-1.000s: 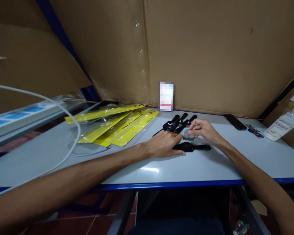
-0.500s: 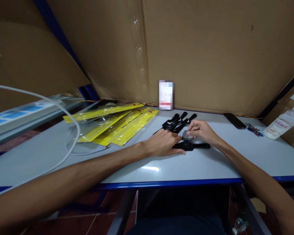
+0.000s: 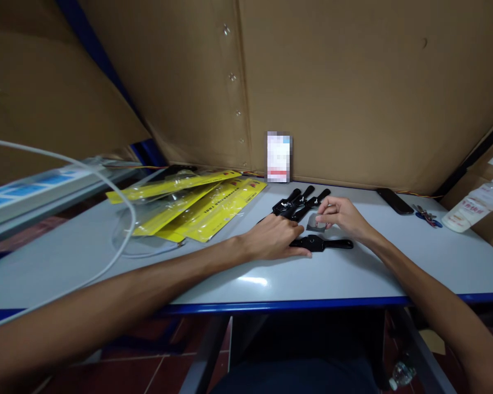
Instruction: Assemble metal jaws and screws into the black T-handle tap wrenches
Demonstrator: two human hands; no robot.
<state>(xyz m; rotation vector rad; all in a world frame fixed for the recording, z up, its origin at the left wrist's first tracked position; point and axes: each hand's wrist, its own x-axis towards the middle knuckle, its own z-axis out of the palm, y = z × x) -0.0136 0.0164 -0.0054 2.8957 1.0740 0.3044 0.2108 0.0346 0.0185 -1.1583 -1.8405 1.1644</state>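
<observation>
A black spokeshave (image 3: 314,243) lies crosswise on the table, its right handle bare. My left hand (image 3: 273,238) rests over its left end, fingers curled and thumb stretched along the near side. Between the thumb and fingers of my right hand (image 3: 340,216) is a small grey metal plate (image 3: 312,222), like a spokeshave blade. It is just behind the spokeshave; whether it touches the tabletop is hard to tell. More black spokeshaves (image 3: 302,202) lie in a group behind my hands, partly hidden by my left hand.
Yellow card packages with clear plastic (image 3: 225,210) are piled at left, near a white cable (image 3: 129,219) and a power strip (image 3: 45,183). A phone with a lit screen (image 3: 278,158) leans on the cardboard wall. At right are a dark phone (image 3: 394,201), keys (image 3: 427,216) and a bottle (image 3: 474,208).
The grey plate tilts slightly in my right fingers and stays behind the spokeshave. My left hand's fingers have drawn in a little; its position is nearly the same.
</observation>
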